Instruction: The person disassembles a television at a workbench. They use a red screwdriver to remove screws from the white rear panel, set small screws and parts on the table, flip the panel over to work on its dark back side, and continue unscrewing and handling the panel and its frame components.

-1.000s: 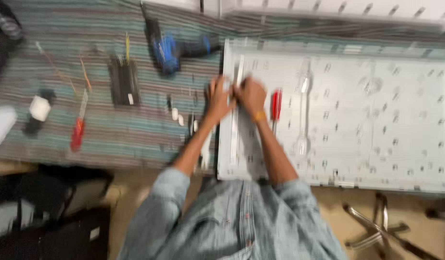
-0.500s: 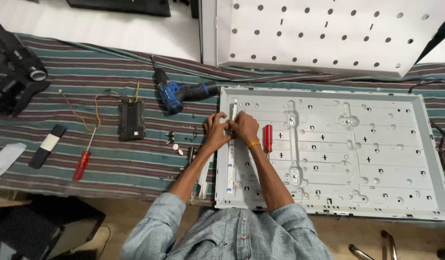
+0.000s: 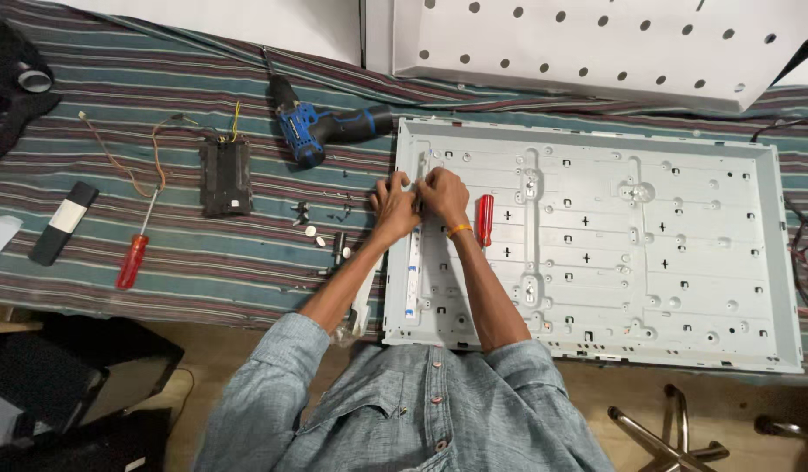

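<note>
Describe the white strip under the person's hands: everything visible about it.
The strip is long, narrow and white, looks like plastic or coated board, with small blue marks near its lower half. It lies flat inside the grey metal panel, running along its left edge, top to bottom in the head view. The left hand and right hand both pinch it near its upper part, hiding that stretch. A red-handled screwdriver lies just right of it, apart.

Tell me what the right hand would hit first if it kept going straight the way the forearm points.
The right hand points up and slightly left along the white strip. Going on, it would likely meet the grey metal panel's upper rim first, then the blue drill's handle end beyond; depth is hard to judge.
</note>
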